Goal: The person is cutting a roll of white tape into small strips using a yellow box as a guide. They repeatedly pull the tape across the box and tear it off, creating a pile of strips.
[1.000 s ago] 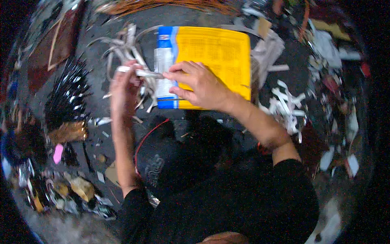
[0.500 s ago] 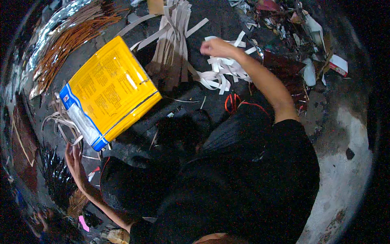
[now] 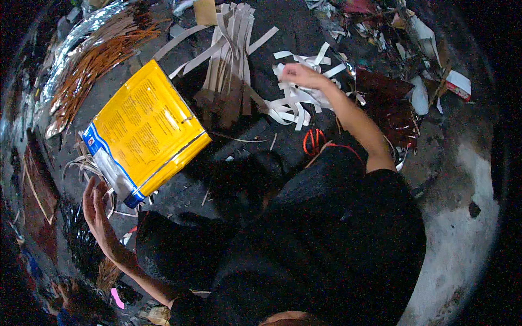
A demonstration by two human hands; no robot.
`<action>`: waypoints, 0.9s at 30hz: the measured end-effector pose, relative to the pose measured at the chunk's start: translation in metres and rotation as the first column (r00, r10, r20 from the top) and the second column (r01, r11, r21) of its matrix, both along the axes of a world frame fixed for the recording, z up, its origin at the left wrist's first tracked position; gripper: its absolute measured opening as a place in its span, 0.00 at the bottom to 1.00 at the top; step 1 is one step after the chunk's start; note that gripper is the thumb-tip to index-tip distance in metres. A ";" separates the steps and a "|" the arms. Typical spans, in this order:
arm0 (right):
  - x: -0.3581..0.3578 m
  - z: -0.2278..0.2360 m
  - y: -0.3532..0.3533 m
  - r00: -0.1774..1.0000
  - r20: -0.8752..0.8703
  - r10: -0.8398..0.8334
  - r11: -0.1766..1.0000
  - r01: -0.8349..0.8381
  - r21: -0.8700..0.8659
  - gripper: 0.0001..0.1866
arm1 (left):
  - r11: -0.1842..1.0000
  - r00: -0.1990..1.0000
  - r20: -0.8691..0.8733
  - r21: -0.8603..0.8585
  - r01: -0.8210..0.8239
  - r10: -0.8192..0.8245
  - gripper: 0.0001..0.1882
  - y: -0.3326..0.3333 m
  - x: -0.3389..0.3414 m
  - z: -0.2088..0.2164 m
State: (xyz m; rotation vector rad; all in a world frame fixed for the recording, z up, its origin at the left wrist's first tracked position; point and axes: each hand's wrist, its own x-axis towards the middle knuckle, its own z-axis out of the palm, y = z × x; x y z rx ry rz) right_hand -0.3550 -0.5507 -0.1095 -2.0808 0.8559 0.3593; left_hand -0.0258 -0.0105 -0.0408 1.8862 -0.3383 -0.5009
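A large yellow tin with a blue and silver lower band lies tilted on the floor in front of me. At its lower-left corner my left hand has its fingers stretched out and slightly apart, next to a tangle of pale flat strips. Farther right, my right hand is closed over a loose pile of white strips. Whatever its fingers hold is too blurred to make out. Between the tin and that pile lies a bundle of long pale strips.
Scissors with orange-red handles lie by my right knee. Brown and shiny strands spread at the far left. Scrap and film cover the far right, with a white-and-red box. Black strands lie beside my left forearm.
My right hand has shifted slightly right and nearer over the white pile. My left hand's fingers have moved up a little beside the tin. The whole view has shifted slightly.
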 end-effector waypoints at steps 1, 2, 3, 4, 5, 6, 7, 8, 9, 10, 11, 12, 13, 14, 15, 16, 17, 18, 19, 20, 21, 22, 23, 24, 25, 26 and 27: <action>0.004 0.015 -0.004 0.975 0.216 -0.042 0.994 0.018 0.111 0.13 | 0.998 0.998 -0.003 -0.042 0.056 -0.056 0.22 -0.008 0.000 0.006; 0.025 0.042 0.007 0.969 0.242 -0.046 0.992 0.016 0.125 0.13 | 0.993 0.995 0.007 -0.071 0.099 -0.098 0.22 -0.012 0.001 0.013; 0.044 0.072 0.023 0.967 0.256 -0.016 0.984 -0.030 0.176 0.15 | 0.985 0.990 0.019 -0.090 0.144 -0.143 0.22 -0.018 0.002 0.023; 0.060 0.093 0.037 0.960 0.278 0.025 0.976 -0.084 0.203 0.15 | 0.973 0.978 0.017 -0.095 0.209 -0.209 0.23 -0.027 -0.002 0.035; 0.077 0.113 0.053 0.951 0.302 0.071 0.963 -0.145 0.229 0.16 | 0.959 0.964 0.015 -0.096 0.267 -0.267 0.25 -0.037 -0.008 0.049; 0.093 0.143 0.081 0.944 0.299 0.138 0.947 -0.214 0.241 0.16 | 0.917 0.923 0.074 -0.107 0.385 -0.378 0.29 -0.052 -0.014 0.061; 0.112 0.166 0.114 0.928 0.304 0.215 0.920 -0.297 0.256 0.17 | 0.868 0.871 0.134 -0.098 0.486 -0.472 0.33 -0.064 -0.023 0.074; 0.124 0.176 0.140 0.899 0.352 0.261 0.865 -0.380 0.329 0.17 | 0.833 0.836 0.234 -0.143 0.534 -0.496 0.36 -0.081 -0.036 0.086; 0.141 0.186 0.166 0.856 0.409 0.316 0.784 -0.478 0.395 0.17 | 0.803 0.800 0.336 -0.171 0.571 -0.497 0.38 -0.089 -0.046 0.100; 0.156 0.191 0.188 0.828 0.435 0.353 0.708 -0.540 0.455 0.17 | 0.795 0.779 0.387 -0.164 0.584 -0.493 0.36 -0.094 -0.053 0.106; 0.166 0.195 0.207 0.804 0.458 0.379 0.629 -0.587 0.510 0.17 | 0.780 0.752 0.433 -0.158 0.606 -0.496 0.34 -0.098 -0.054 0.110; 0.175 0.191 0.222 0.795 0.498 0.346 0.561 -0.601 0.569 0.15 | 0.777 0.622 0.639 -0.061 0.626 -0.452 0.21 -0.098 -0.048 0.109; 0.180 0.186 0.231 0.797 0.523 0.301 0.499 -0.599 0.626 0.14 | 0.803 0.562 0.686 0.055 0.594 -0.463 0.11 -0.092 -0.044 0.109; 0.187 0.187 0.237 0.821 0.491 0.292 0.485 -0.570 0.663 0.14 | 0.836 0.681 0.586 -0.010 0.549 -0.440 0.08 -0.087 -0.043 0.108; 0.189 0.187 0.240 0.763 0.535 0.364 0.595 -0.632 0.496 0.14 | 0.867 0.782 0.471 -0.068 0.493 -0.408 0.05 -0.082 -0.042 0.107; 0.188 0.183 0.241 0.704 0.559 0.438 0.678 -0.667 0.310 0.15 | 0.912 0.907 0.280 -0.176 0.370 -0.314 0.03 -0.076 -0.042 0.106; 0.187 0.179 0.241 0.645 0.565 0.516 0.727 -0.677 0.109 0.17 | 0.910 0.949 0.184 -0.286 0.302 -0.257 0.02 -0.067 -0.034 0.101; 0.185 0.165 0.236 0.593 0.555 0.583 0.728 -0.685 -0.032 0.22 | 0.910 0.969 0.163 -0.346 0.231 -0.184 0.03 -0.059 -0.028 0.100; 0.179 0.160 0.234 0.657 0.506 0.559 0.773 -0.634 -0.031 0.19 | 0.898 0.985 0.131 -0.410 0.160 -0.115 0.04 -0.053 -0.023 0.098; 0.175 0.154 0.231 0.674 0.512 0.533 0.787 -0.617 -0.008 0.18 | 0.940 0.969 0.144 -0.252 0.231 -0.199 0.05 -0.046 -0.017 0.101; 0.174 0.151 0.231 0.692 0.516 0.505 0.802 -0.597 0.014 0.16 | 0.889 0.919 0.227 -0.260 0.376 -0.322 0.12 -0.045 -0.012 0.089; 0.175 0.151 0.234 0.688 0.539 0.485 0.797 -0.602 0.051 0.15 | 0.861 0.861 0.295 -0.182 0.476 -0.414 0.16 -0.052 -0.018 0.090; 0.176 0.155 0.237 0.689 0.557 0.463 0.794 -0.602 0.086 0.14 | 0.816 0.787 0.353 -0.100 0.569 -0.506 0.20 -0.066 -0.030 0.091; 0.177 0.159 0.240 0.690 0.574 0.440 0.789 -0.603 0.120 0.13 | 0.805 0.776 0.355 -0.097 0.586 -0.522 0.24 -0.075 -0.038 0.091; 0.180 0.169 0.243 0.756 0.544 0.364 0.774 -0.570 0.275 0.12 | 0.792 0.762 0.360 -0.093 0.603 -0.538 0.28 -0.083 -0.044 0.094; 0.183 0.181 0.247 0.822 0.493 0.284 0.747 -0.513 0.424 0.12 | 0.827 0.753 0.465 -0.075 0.557 -0.465 0.24 -0.090 -0.049 0.095; 0.185 0.186 0.251 0.879 0.428 0.211 0.700 -0.441 0.561 0.12 | 0.847 0.753 0.499 -0.068 0.527 -0.429 0.21 -0.091 -0.047 0.093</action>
